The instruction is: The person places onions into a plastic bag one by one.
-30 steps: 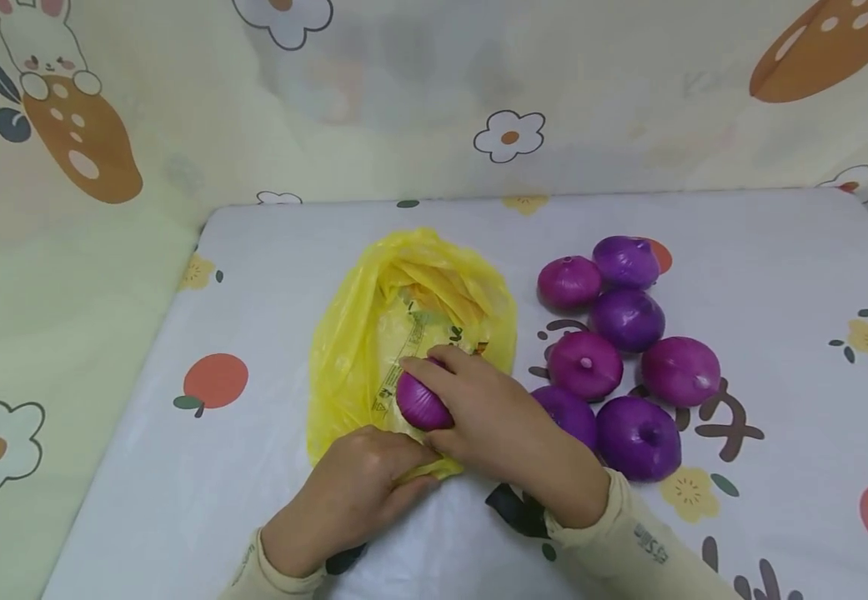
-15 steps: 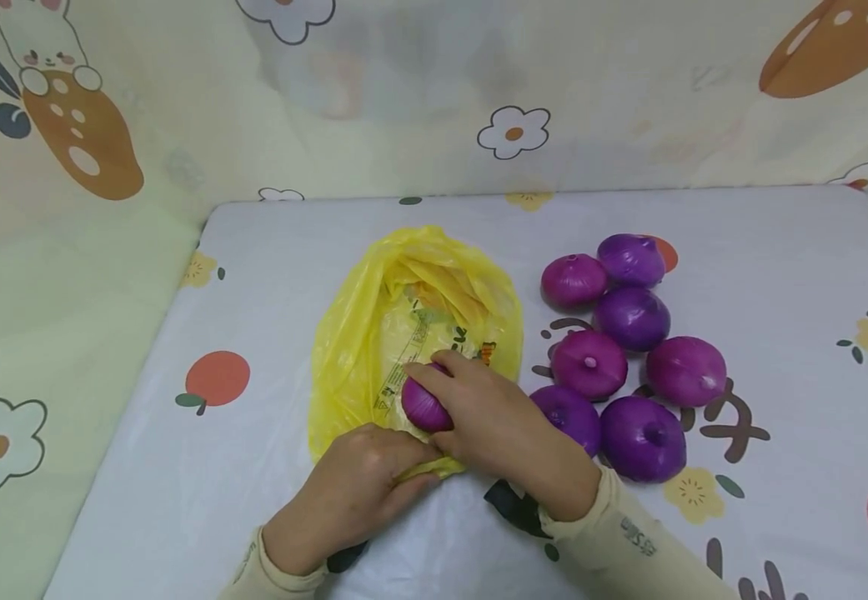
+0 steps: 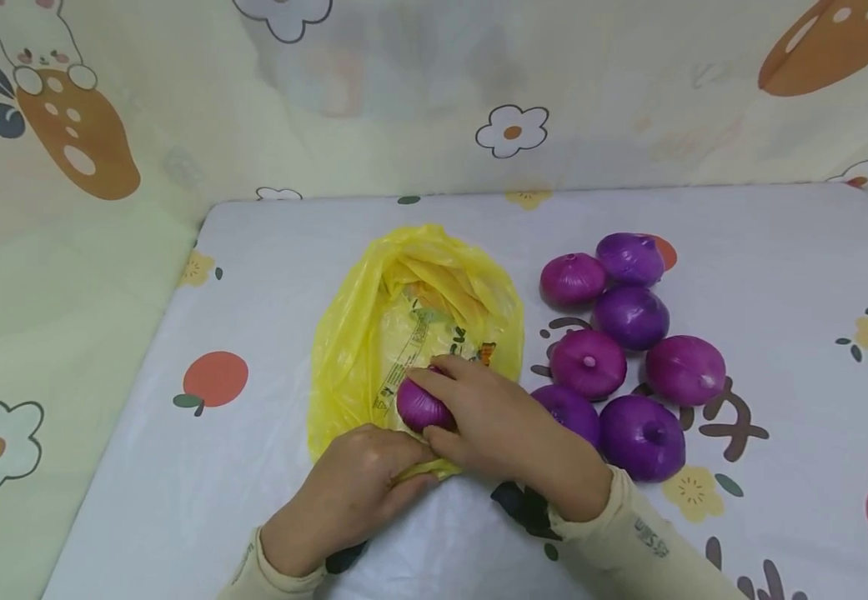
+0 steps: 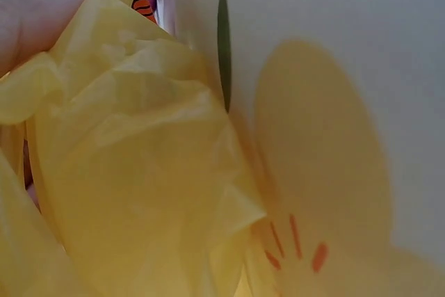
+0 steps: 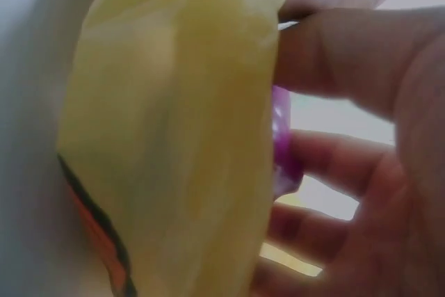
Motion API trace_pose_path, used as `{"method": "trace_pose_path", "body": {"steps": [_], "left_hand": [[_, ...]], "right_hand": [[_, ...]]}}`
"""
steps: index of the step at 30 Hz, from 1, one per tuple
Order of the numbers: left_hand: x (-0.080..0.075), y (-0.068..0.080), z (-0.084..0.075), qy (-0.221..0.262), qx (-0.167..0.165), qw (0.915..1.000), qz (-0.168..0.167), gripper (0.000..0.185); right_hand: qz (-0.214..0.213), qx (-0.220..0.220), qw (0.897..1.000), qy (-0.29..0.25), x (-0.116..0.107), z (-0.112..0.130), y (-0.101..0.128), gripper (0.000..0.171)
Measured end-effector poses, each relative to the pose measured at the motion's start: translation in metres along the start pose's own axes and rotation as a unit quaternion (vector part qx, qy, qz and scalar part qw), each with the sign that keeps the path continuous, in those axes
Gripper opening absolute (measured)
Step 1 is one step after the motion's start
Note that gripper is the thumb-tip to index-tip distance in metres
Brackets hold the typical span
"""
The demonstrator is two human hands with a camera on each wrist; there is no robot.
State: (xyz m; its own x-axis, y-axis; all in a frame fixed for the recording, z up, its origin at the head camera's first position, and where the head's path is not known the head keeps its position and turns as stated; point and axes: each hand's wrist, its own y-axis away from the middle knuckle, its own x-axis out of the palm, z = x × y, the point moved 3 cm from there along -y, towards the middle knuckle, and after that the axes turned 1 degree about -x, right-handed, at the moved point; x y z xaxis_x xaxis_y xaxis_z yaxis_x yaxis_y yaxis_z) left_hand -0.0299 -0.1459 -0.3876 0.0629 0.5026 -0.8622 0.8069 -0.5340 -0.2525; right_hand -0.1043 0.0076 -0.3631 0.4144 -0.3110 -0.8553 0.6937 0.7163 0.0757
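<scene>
A yellow plastic bag (image 3: 339, 367) lies on the table with its mouth facing the person. My left hand (image 3: 354, 496) pinches the bag's near rim between thumb and fingers; the left wrist view has the crumpled film of the bag (image 4: 139, 165) hanging from the thumb. At the mouth, my right hand (image 3: 504, 425) holds a purple onion (image 3: 418, 407), its fingers over the top and its thumb on the near side. In the right wrist view, the bag (image 5: 167, 123) hides most of this onion (image 5: 281, 147).
To the right of the bag, several more purple onions (image 3: 631, 318) lie close together, partly touching. The nearest of them sit beside the right forearm. A printed white cloth (image 3: 253, 467) covers the table, and a patterned curtain (image 3: 403, 108) stands behind it.
The right hand and its onion have shifted very slightly toward the left hand at the bag's mouth. The left hand keeps its pinch on the rim; the other onions lie unmoved.
</scene>
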Motion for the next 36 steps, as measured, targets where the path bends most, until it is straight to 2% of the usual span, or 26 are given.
{"method": "trace_pose_path", "body": {"steps": [3,8,15,24,29,32,36], "left_hand": [[0.001,0.000,0.000,0.003,-0.004,1.0000,0.001,0.012],[0.002,0.000,0.000,0.004,0.007,0.9998,-0.017,0.013],[0.010,-0.004,-0.002,0.015,0.027,0.9991,-0.029,0.014],[0.003,0.002,0.003,0.012,0.018,0.9972,-0.071,0.021],[0.003,0.002,0.001,0.020,0.018,0.9966,-0.077,0.020],[0.004,0.003,0.001,0.023,0.014,0.9968,-0.075,0.020],[0.005,0.002,0.003,0.030,0.021,0.9964,-0.076,0.024]], "right_hand": [[-0.018,-0.023,1.000,0.001,0.000,0.000,0.002,0.052],[-0.048,-0.054,0.997,-0.004,-0.001,0.001,0.005,0.043],[-0.052,-0.051,0.997,0.018,-0.001,-0.003,0.012,0.045],[-0.041,-0.065,0.997,0.010,-0.004,0.003,0.007,0.046],[-0.047,-0.074,0.996,0.009,-0.006,0.001,0.011,0.044],[-0.051,-0.068,0.996,0.007,-0.008,0.000,0.016,0.046],[-0.063,-0.029,0.998,0.011,-0.015,-0.003,0.029,0.048]]}}
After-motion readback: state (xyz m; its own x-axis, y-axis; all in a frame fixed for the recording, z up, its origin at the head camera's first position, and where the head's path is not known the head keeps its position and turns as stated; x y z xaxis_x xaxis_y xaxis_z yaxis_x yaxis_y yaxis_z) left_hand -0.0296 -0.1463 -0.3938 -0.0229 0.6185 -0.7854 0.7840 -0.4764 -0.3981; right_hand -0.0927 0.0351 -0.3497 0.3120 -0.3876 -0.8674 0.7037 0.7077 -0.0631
